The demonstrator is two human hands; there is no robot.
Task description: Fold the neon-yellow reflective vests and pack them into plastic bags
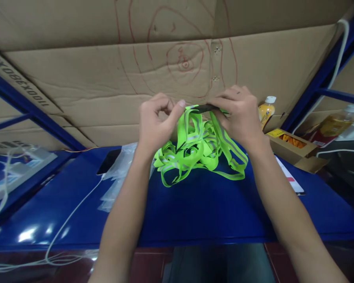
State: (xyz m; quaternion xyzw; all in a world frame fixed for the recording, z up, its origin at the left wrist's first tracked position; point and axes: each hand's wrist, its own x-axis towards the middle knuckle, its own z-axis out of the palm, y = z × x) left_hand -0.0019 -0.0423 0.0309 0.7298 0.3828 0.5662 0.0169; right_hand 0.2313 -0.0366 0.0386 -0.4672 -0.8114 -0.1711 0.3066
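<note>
A neon-green reflective strap [194, 137] with silver-grey stripes is raised off the blue table, a black section along its top edge. My left hand [158, 120] pinches the green end of that top edge between thumb and fingers. On the other side, my right hand [235, 111] is closed on the black section, its fingertips partly hidden. More loops of the same green strap lie tangled in a heap [177, 163] beneath both hands. Whether the raised part belongs to one piece or several, I cannot tell.
Clear plastic bags [113, 192] and a dark phone [109, 161] on a white cable lie to the left. At the right are a small open cardboard box [295, 151], a yellow bottle [267, 112] and a white flat item [289, 176]. Cardboard [85, 78] walls the back; a power strip [23, 173] lies far left.
</note>
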